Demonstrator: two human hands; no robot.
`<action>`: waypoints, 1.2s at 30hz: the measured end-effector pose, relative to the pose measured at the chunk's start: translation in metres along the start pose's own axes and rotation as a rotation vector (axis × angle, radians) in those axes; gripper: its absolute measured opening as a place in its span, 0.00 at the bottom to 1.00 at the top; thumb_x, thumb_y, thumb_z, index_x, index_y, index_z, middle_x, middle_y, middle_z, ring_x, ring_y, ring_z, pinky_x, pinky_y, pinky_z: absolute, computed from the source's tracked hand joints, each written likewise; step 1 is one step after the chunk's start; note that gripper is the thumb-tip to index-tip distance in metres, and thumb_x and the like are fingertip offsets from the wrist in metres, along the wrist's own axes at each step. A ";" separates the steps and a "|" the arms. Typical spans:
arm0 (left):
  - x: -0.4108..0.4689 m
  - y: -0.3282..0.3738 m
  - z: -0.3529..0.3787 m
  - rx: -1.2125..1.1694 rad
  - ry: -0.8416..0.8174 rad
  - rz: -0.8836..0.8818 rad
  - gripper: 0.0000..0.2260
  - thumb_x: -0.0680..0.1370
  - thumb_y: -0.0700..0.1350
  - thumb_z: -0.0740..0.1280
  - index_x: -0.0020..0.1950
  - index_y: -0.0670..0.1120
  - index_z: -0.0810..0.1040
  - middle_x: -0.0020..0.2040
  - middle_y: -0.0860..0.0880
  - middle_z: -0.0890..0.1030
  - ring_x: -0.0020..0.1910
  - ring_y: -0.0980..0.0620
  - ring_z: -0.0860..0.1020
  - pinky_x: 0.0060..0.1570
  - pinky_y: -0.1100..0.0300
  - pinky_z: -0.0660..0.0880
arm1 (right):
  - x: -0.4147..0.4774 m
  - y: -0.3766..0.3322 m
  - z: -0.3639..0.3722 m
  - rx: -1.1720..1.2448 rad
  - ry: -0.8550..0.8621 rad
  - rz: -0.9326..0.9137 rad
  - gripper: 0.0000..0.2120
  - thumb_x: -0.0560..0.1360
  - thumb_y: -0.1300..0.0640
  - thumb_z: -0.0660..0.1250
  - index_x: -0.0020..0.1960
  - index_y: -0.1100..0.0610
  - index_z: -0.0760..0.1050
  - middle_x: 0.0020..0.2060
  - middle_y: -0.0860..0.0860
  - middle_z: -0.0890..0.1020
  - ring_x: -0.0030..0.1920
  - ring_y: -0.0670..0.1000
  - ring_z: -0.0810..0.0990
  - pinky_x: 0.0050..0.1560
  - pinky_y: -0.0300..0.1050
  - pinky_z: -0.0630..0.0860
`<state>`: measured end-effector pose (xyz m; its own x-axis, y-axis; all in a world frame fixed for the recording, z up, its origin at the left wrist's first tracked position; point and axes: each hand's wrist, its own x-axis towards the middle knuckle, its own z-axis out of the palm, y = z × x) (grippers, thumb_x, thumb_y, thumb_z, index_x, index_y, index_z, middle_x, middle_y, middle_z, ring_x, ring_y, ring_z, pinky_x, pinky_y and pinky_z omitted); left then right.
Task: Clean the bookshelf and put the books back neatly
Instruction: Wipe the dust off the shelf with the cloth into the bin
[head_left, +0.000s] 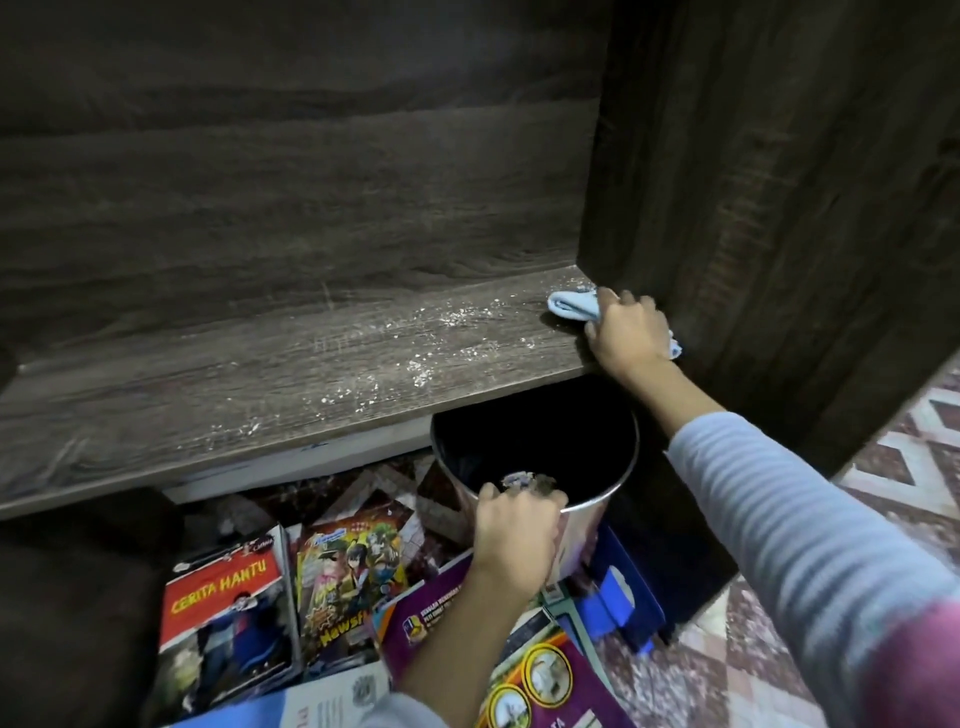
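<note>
R hand (631, 332) at far right end of shelf (260, 389), against side panel (779, 208). Fingers curled on a blue cloth (571, 304), pressing it to the board. Likely starting a sweep from the corner, since white dust (415, 358) lies scattered across the mid and right part of the board.

L hand (514, 530) lower down, fingers hooked over near rim of bin (602, 493). Bin mouth sits just under shelf's front edge, prob. held there to catch dust pushed off.

Books not on the shelf but spread on the floor (909, 457) below, kept out of the way while wiping: red book (223, 613), comic (348, 582) beside it, purple book (431, 613) partly under L forearm.

Hard to see:
- Inside of bin black, contents unknown.
- Small pale bits at rim by L fingers, can't ID.
- Most of cloth hidden under R hand.
- Lower books cut off at frame edge.
- Blue object (623, 597) below bin unclear.
- Space under shelf at left too dark.
</note>
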<state>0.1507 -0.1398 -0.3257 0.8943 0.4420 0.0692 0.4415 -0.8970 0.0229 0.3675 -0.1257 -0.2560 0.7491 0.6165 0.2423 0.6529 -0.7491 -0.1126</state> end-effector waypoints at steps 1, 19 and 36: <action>0.002 -0.001 0.001 0.022 -0.010 0.008 0.12 0.80 0.42 0.58 0.63 0.50 0.72 0.54 0.44 0.81 0.56 0.43 0.77 0.60 0.53 0.64 | 0.002 -0.002 0.003 0.021 -0.008 0.011 0.23 0.78 0.52 0.59 0.71 0.58 0.64 0.62 0.62 0.73 0.62 0.63 0.70 0.59 0.53 0.67; 0.017 -0.013 0.015 -0.093 0.014 -0.047 0.16 0.50 0.47 0.81 0.33 0.52 0.82 0.21 0.48 0.76 0.22 0.52 0.76 0.34 0.63 0.73 | 0.024 -0.007 0.013 -0.063 0.151 0.011 0.15 0.78 0.61 0.56 0.64 0.60 0.70 0.59 0.62 0.76 0.59 0.63 0.69 0.55 0.54 0.66; 0.019 -0.019 0.025 -0.074 0.111 -0.021 0.19 0.47 0.50 0.82 0.34 0.55 0.82 0.21 0.53 0.75 0.22 0.55 0.75 0.30 0.63 0.73 | 0.087 -0.025 0.024 0.343 -0.118 -0.095 0.17 0.78 0.57 0.59 0.66 0.57 0.71 0.58 0.64 0.78 0.62 0.66 0.70 0.60 0.53 0.69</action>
<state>0.1615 -0.1139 -0.3499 0.8696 0.4604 0.1783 0.4498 -0.8877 0.0986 0.4194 -0.0476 -0.2550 0.6779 0.7182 0.1566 0.7047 -0.5744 -0.4164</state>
